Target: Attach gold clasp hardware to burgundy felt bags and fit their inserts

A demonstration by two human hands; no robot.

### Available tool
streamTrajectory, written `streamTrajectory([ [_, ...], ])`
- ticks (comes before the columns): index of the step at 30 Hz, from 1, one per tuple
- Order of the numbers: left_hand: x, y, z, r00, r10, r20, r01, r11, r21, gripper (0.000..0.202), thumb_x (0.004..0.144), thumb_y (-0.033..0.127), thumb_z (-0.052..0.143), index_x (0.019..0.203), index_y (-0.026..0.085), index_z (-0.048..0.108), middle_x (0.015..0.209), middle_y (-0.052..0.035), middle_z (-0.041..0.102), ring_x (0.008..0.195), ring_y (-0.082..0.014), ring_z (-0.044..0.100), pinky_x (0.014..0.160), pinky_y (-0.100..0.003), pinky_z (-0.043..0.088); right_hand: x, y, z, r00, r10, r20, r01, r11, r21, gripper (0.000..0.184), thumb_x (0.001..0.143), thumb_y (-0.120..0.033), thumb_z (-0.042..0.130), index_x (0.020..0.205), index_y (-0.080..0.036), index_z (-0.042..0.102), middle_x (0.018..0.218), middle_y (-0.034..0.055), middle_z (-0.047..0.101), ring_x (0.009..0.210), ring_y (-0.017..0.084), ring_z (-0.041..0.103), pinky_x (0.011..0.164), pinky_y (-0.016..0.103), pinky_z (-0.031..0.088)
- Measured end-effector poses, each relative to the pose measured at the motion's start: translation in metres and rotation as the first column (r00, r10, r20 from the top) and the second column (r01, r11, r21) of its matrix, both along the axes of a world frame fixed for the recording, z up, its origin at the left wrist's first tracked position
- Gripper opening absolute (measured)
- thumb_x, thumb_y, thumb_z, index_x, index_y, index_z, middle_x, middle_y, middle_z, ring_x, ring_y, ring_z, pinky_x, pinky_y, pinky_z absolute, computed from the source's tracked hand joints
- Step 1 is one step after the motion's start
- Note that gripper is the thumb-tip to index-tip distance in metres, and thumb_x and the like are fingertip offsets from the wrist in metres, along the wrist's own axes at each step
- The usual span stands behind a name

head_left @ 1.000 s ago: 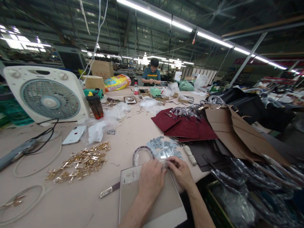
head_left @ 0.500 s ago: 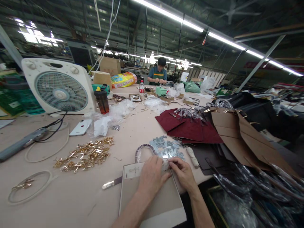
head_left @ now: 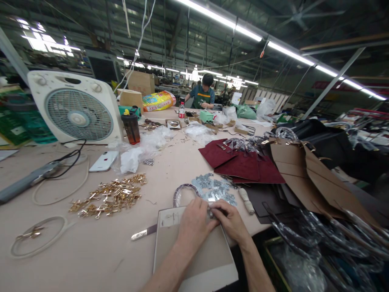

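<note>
A flat beige bag panel point(head_left: 194, 247) with a pale border lies in front of me, a plastic-wrapped handle point(head_left: 181, 194) curving out past its far edge. My left hand point(head_left: 194, 225) is closed over the panel's upper edge, fingers together and pressing on it. Just right of it, my right hand point(head_left: 229, 219) pinches at the same edge, where a small shiny metal piece point(head_left: 210, 212) shows between the hands; the fingers hide most of it. From the panel's left side sticks out a dark strap with a metal tip point(head_left: 139, 235).
Flat metal plates point(head_left: 214, 188) lie beyond my hands, gold fittings point(head_left: 112, 196) to the left. A white phone point(head_left: 103, 161) and a box fan point(head_left: 77, 111) stand further left. Maroon panels point(head_left: 240, 162), a cloth roll point(head_left: 246, 201) and brown bags point(head_left: 288, 178) are right. A person point(head_left: 204, 95) sits opposite.
My right hand has shifted slightly left, closer to my left hand, and its fingers have turned inward. The person opposite has moved an arm outward to the side.
</note>
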State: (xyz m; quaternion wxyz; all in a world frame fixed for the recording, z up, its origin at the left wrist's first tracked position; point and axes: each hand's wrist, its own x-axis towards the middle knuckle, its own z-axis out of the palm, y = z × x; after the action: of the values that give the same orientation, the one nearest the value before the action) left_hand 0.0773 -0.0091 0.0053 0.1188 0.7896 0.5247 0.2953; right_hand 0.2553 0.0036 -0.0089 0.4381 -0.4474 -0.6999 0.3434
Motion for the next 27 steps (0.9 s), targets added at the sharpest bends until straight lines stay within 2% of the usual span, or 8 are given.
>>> streamTrajectory([
  [10, 0.000, -0.001, 0.003, 1.000, 0.013, 0.012, -0.012, 0.999, -0.029, 0.034, 0.083, 0.037, 0.082, 0.104, 0.019, 0.061, 0.105, -0.0069, 0.060, 0.100, -0.0292, 0.060, 0.085, -0.044, 0.053, -0.005, 0.000, -0.005, 0.998, -0.060, 0.001, 0.060, 0.998, -0.025, 0.014, 0.095, -0.033, 0.069, 0.101, -0.024, 0.079, 0.098, 0.0040, 0.077, 0.091, 0.022, 0.070, 0.084, 0.032, 0.052],
  [17, 0.001, -0.001, -0.001, 1.000, 0.017, -0.006, -0.017, 1.000, -0.012, 0.028, 0.084, 0.030, 0.079, 0.103, 0.021, 0.060, 0.105, -0.0062, 0.059, 0.100, -0.0286, 0.059, 0.085, -0.043, 0.052, -0.008, 0.000, -0.006, 0.995, -0.077, 0.056, 0.071, 0.992, 0.101, 0.010, 0.096, -0.028, 0.069, 0.100, -0.025, 0.078, 0.111, 0.0069, 0.071, 0.094, 0.021, 0.067, 0.078, 0.031, 0.052],
  [22, 0.002, -0.001, 0.002, 1.000, -0.004, 0.006, 0.004, 1.000, 0.010, 0.022, 0.087, 0.030, 0.075, 0.102, 0.021, 0.062, 0.103, -0.0057, 0.060, 0.099, -0.0283, 0.060, 0.086, -0.042, 0.052, -0.009, -0.007, 0.004, 0.995, -0.096, 0.021, 0.093, 0.986, 0.138, 0.011, 0.095, -0.025, 0.069, 0.103, -0.024, 0.077, 0.103, 0.0048, 0.071, 0.088, 0.019, 0.066, 0.077, 0.030, 0.052],
  [25, 0.001, -0.001, 0.004, 1.000, -0.014, 0.013, 0.014, 1.000, 0.003, 0.025, 0.086, 0.031, 0.076, 0.104, 0.021, 0.062, 0.104, -0.0058, 0.061, 0.101, -0.0292, 0.061, 0.088, -0.043, 0.052, -0.003, -0.012, 0.001, 0.970, -0.232, -0.069, 0.241, 0.954, 0.176, 0.016, 0.099, -0.032, 0.064, 0.105, -0.022, 0.076, 0.104, 0.0062, 0.071, 0.092, 0.021, 0.067, 0.079, 0.030, 0.053],
  [27, 0.001, 0.000, 0.005, 1.000, -0.019, 0.013, 0.019, 1.000, -0.008, 0.028, 0.086, 0.031, 0.077, 0.107, 0.021, 0.062, 0.107, -0.0064, 0.061, 0.103, -0.0300, 0.061, 0.091, -0.044, 0.052, 0.005, -0.013, -0.007, 0.891, -0.424, -0.164, 0.448, 0.879, 0.160, 0.023, 0.100, -0.039, 0.061, 0.105, -0.021, 0.074, 0.104, 0.0077, 0.072, 0.096, 0.023, 0.068, 0.083, 0.032, 0.054],
])
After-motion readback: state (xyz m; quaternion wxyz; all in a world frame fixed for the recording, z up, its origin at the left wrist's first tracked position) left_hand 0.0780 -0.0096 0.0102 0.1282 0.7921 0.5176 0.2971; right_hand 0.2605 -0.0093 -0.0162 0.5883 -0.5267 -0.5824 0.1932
